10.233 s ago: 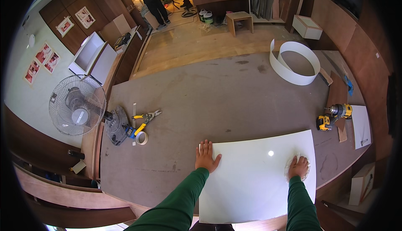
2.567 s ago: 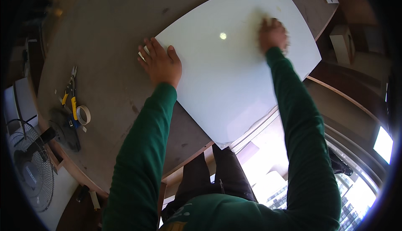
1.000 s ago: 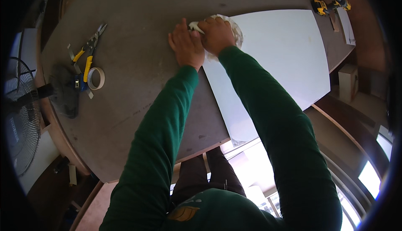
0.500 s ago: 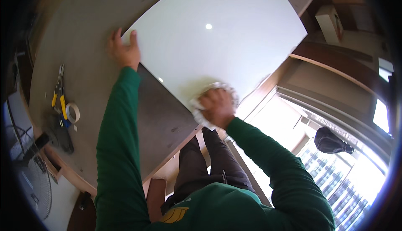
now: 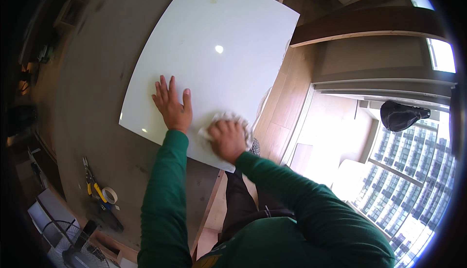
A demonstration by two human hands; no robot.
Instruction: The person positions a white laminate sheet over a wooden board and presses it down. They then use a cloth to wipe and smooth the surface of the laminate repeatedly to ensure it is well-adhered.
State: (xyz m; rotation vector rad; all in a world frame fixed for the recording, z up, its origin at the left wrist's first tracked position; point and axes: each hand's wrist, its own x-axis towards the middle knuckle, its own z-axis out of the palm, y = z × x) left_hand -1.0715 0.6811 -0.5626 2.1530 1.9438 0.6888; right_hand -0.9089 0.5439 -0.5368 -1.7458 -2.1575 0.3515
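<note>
A glossy white panel (image 5: 233, 39) lies on the dark grey tabletop (image 5: 121, 170), its right edge near the table's side. My left hand (image 5: 174, 107) rests flat on the panel's near left part, fingers spread. Close to the panel's near right corner, my right hand (image 5: 227, 139) presses a crumpled white cloth (image 5: 243, 122) against the surface. The hand and cloth are slightly blurred, and the palm hides part of the cloth.
Yellow-handled pliers (image 5: 95, 183) and a roll of tape (image 5: 110, 195) lie on the tabletop at left. A wire-caged fan (image 5: 73, 248) stands at the lower left. Right of the table are wooden flooring (image 5: 277, 107), a bright window (image 5: 404, 170) and a hanging black bag (image 5: 401, 116).
My left hand has gone from gripping the panel's left edge to lying flat on its surface. The right hand and cloth still touch the panel near its corner. The view has turned.
</note>
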